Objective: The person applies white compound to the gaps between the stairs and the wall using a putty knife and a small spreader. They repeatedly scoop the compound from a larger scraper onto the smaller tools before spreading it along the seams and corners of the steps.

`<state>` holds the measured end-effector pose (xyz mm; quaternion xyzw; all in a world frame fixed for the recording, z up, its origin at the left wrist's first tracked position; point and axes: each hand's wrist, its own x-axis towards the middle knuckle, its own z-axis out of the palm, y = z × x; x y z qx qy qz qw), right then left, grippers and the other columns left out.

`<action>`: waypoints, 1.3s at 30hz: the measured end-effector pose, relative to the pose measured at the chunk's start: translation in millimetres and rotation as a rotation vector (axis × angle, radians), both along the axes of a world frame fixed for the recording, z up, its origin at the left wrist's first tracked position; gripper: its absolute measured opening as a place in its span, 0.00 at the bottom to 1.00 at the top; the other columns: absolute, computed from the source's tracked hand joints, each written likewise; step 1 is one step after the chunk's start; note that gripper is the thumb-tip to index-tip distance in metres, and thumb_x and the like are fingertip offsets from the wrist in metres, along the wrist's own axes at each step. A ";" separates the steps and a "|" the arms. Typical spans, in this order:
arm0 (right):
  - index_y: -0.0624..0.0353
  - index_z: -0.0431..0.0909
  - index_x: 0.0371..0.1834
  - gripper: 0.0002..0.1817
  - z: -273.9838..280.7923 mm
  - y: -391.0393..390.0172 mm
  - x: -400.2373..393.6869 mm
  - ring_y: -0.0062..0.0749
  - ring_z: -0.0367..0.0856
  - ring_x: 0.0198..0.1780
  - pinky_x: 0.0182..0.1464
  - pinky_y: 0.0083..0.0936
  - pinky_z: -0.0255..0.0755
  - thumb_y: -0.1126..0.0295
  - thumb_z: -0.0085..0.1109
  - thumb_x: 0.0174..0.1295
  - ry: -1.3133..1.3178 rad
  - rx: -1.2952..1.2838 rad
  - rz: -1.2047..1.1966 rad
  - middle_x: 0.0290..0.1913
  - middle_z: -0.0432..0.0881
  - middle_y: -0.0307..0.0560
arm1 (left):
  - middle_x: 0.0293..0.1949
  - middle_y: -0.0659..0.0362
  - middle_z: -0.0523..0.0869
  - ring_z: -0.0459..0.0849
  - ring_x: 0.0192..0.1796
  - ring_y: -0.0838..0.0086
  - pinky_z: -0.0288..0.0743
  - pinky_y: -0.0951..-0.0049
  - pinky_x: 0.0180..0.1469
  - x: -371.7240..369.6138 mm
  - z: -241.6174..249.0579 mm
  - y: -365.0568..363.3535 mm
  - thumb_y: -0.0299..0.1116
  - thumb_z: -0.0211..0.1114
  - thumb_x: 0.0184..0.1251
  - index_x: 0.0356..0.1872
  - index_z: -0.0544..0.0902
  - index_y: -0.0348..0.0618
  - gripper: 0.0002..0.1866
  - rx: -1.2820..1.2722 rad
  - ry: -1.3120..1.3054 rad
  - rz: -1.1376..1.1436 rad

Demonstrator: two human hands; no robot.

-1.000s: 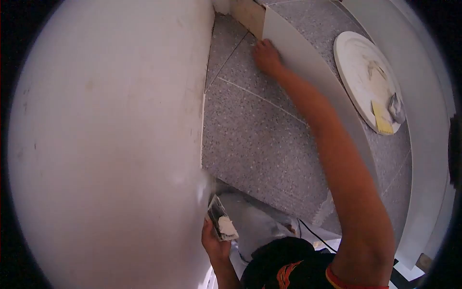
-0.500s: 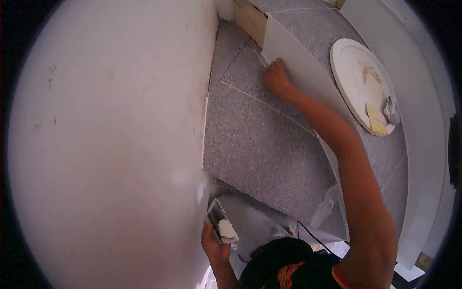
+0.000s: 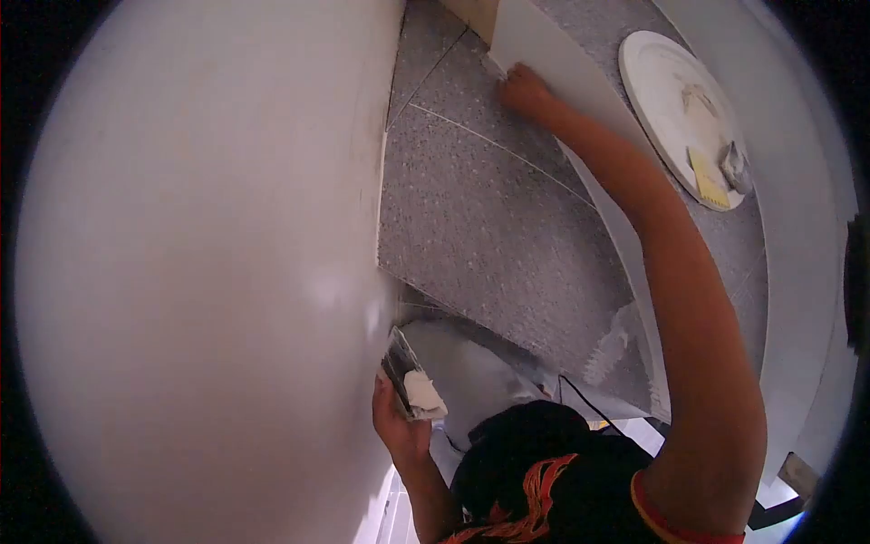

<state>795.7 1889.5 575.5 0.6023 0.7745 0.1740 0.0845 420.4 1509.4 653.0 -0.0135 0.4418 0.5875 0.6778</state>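
My left hand (image 3: 404,440) is closed around a flat metal trowel (image 3: 395,370), held low beside the white wall. A thick lump of white paste (image 3: 422,393) sits on its face. My right hand (image 3: 526,92) reaches far up and is closed at the seam where the white riser (image 3: 535,41) meets the grey speckled stair tread (image 3: 489,227). Its fingers grip a small putty knife, whose thin pale blade is mostly hidden by the hand now. White smears (image 3: 612,349) mark the tread's near right corner.
On the upper step lies a round white lid or board (image 3: 652,82) with paste smears, a yellow notched spreader (image 3: 707,181) and a crumpled grey lump (image 3: 735,168). A tall white wall (image 3: 208,272) runs along the left. A black cable (image 3: 589,444) hangs near my body.
The view has shifted, so the stairs and both hands appear higher. My right hand has drawn slightly nearer along the seam; its blade shows less. The left hand still holds the trowel.
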 end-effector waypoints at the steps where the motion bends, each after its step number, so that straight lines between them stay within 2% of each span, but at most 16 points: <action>1: 0.60 0.76 0.36 0.11 -28.6 -5.1 13.6 0.40 0.73 0.49 0.57 0.37 0.59 0.70 0.48 0.51 0.316 0.049 -0.067 0.40 0.78 0.54 | 0.38 0.59 0.79 0.79 0.39 0.73 0.74 0.72 0.40 -9.3 7.2 -15.9 0.36 0.51 0.62 0.46 0.73 0.41 0.14 0.015 -0.046 0.008; 2: 0.61 0.76 0.36 0.12 -55.3 -11.1 26.0 0.41 0.73 0.49 0.57 0.37 0.59 0.69 0.48 0.51 0.614 0.125 -0.100 0.40 0.78 0.54 | 0.37 0.59 0.80 0.79 0.39 0.73 0.74 0.72 0.41 -17.4 15.9 -34.1 0.36 0.50 0.62 0.46 0.73 0.41 0.14 0.030 -0.092 0.015; 3: 0.61 0.76 0.36 0.12 -22.6 -48.8 9.2 0.41 0.73 0.49 0.57 0.37 0.59 0.69 0.48 0.51 0.610 0.134 -0.096 0.40 0.78 0.54 | 0.37 0.59 0.80 0.79 0.39 0.73 0.74 0.72 0.41 -24.1 25.5 -54.3 0.36 0.50 0.62 0.46 0.73 0.41 0.14 0.040 -0.095 0.015; 5: 0.63 0.74 0.40 0.14 68.6 -159.7 -41.0 0.43 0.72 0.51 0.59 0.36 0.57 0.69 0.47 0.52 -0.387 -0.211 0.052 0.44 0.76 0.57 | 0.38 0.59 0.80 0.79 0.39 0.72 0.74 0.72 0.41 -34.6 46.1 -97.9 0.36 0.49 0.62 0.46 0.73 0.41 0.14 0.046 -0.094 0.023; 6: 0.63 0.74 0.40 0.14 73.4 -191.6 -42.0 0.43 0.72 0.51 0.59 0.36 0.57 0.69 0.47 0.52 -0.391 -0.202 0.050 0.44 0.76 0.57 | 0.38 0.59 0.80 0.79 0.39 0.72 0.74 0.72 0.41 -39.9 55.2 -121.3 0.36 0.49 0.62 0.46 0.73 0.41 0.14 0.055 -0.098 0.023; 8: 0.61 0.73 0.43 0.19 72.2 -253.2 -33.6 0.46 0.71 0.50 0.61 0.44 0.50 0.60 0.49 0.52 -0.517 0.005 0.154 0.44 0.76 0.50 | 0.38 0.58 0.80 0.79 0.39 0.72 0.74 0.72 0.41 -49.9 72.0 -169.1 0.35 0.49 0.63 0.46 0.73 0.41 0.14 0.092 -0.121 0.031; 9: 0.61 0.73 0.43 0.19 88.9 -287.4 -40.9 0.46 0.71 0.50 0.61 0.44 0.50 0.60 0.49 0.52 -0.522 0.014 0.152 0.44 0.76 0.50 | 0.38 0.58 0.80 0.79 0.39 0.72 0.74 0.72 0.41 -54.2 82.7 -192.2 0.35 0.49 0.63 0.46 0.73 0.41 0.14 0.101 -0.124 0.030; 11: 0.65 0.69 0.50 0.20 122.5 -360.7 -59.2 0.44 0.66 0.57 0.64 0.38 0.49 0.69 0.44 0.54 -0.349 -0.118 0.052 0.50 0.72 0.59 | 0.39 0.58 0.80 0.79 0.40 0.72 0.74 0.73 0.42 -63.7 103.4 -237.4 0.35 0.48 0.63 0.46 0.73 0.41 0.14 0.146 -0.138 0.038; 18: 0.66 0.68 0.52 0.20 156.6 -549.1 -78.8 0.44 0.66 0.57 0.66 0.38 0.44 0.69 0.41 0.56 -0.431 -0.084 0.028 0.50 0.73 0.58 | 0.40 0.58 0.79 0.78 0.41 0.72 0.72 0.72 0.44 -100.1 160.0 -369.9 0.36 0.48 0.63 0.47 0.72 0.40 0.15 0.211 -0.212 0.002; 21: 0.65 0.65 0.55 0.24 204.8 -621.0 -105.2 0.44 0.67 0.56 0.66 0.40 0.44 0.69 0.47 0.53 -0.471 -0.273 -0.077 0.48 0.74 0.57 | 0.42 0.57 0.78 0.77 0.44 0.71 0.71 0.71 0.46 -102.2 170.7 -409.8 0.35 0.48 0.64 0.47 0.72 0.40 0.15 0.293 -0.231 -0.023; 23: 0.64 0.61 0.57 0.30 269.4 -665.6 -153.2 0.45 0.66 0.56 0.65 0.41 0.43 0.70 0.53 0.48 -0.126 -0.584 -0.149 0.50 0.72 0.56 | 0.43 0.57 0.78 0.77 0.45 0.70 0.71 0.69 0.47 -96.3 171.1 -427.6 0.35 0.47 0.64 0.48 0.71 0.39 0.15 0.254 -0.316 -0.066; 27: 0.64 0.51 0.62 0.39 312.2 -773.4 -207.1 0.50 0.56 0.62 0.66 0.40 0.40 0.73 0.55 0.43 0.866 -0.371 0.308 0.57 0.64 0.60 | 0.43 0.56 0.78 0.77 0.45 0.69 0.71 0.69 0.46 -53.2 196.0 -450.5 0.35 0.47 0.64 0.48 0.71 0.39 0.15 0.150 -0.202 -0.088; 30: 0.64 0.51 0.62 0.40 343.4 -813.2 -219.4 0.52 0.54 0.63 0.65 0.45 0.44 0.77 0.54 0.39 1.102 -0.209 0.517 0.59 0.60 0.62 | 0.42 0.56 0.78 0.78 0.44 0.70 0.74 0.71 0.41 -16.9 169.2 -439.2 0.34 0.47 0.63 0.47 0.72 0.39 0.15 0.159 -0.262 -0.187; 32: 0.65 0.52 0.61 0.40 343.1 -818.5 -202.9 0.51 0.54 0.64 0.65 0.46 0.42 0.77 0.54 0.38 0.971 -0.191 0.537 0.59 0.60 0.61 | 0.40 0.56 0.79 0.80 0.42 0.70 0.76 0.75 0.35 3.6 152.7 -425.6 0.34 0.47 0.63 0.46 0.72 0.38 0.15 0.260 -0.620 -0.347; 36: 0.63 0.55 0.60 0.39 343.4 -814.9 -194.1 0.46 0.54 0.64 0.65 0.50 0.39 0.75 0.54 0.38 0.712 -0.278 0.616 0.58 0.61 0.61 | 0.36 0.58 0.80 0.80 0.33 0.73 0.73 0.80 0.24 8.4 192.1 -429.8 0.34 0.46 0.63 0.43 0.73 0.38 0.13 0.044 -0.346 -0.229; 39: 0.61 0.58 0.60 0.37 335.3 -798.4 -195.8 0.43 0.55 0.64 0.65 0.50 0.40 0.73 0.54 0.38 0.619 -0.299 0.648 0.58 0.63 0.59 | 0.34 0.60 0.79 0.78 0.30 0.74 0.69 0.82 0.20 -1.9 156.6 -422.9 0.33 0.47 0.62 0.42 0.73 0.40 0.12 0.019 -0.283 -0.185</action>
